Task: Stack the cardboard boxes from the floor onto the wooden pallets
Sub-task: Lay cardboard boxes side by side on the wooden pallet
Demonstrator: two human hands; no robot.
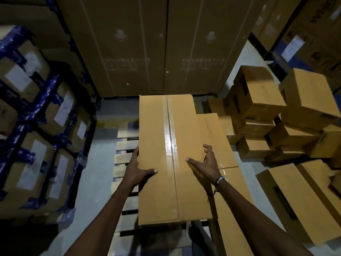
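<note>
A long cardboard box (166, 159), taped down its middle seam, lies lengthwise over the wooden pallet (125, 156), whose slats show bare to its left. The left hand (137, 169) grips the box's left edge, thumb lying on the top face and fingers wrapped down the side. The right hand (206, 163) rests its thumb and palm on the top near the right edge, fingers spread and curled loosely — it looks more like steadying than a firm grip, and whether the box is fully set down or still partly carried I cannot tell. Just beside it on the right, lower and touching or nearly so, lie two flatter boxes (217, 139) of the same kind. Further right a loose heap of small boxes (258, 93) sits on the floor, and another long box (295, 200) waits near the right forearm. The main risk, as I judge it, is the near end: it seems to reach the pallet's front edge, so letting go early could let the box tip or slide toward the person's feet. Pushing it sideways with only an open right hand could also skew it against its neighbours — leaving a crooked base for whatever goes on next.
</note>
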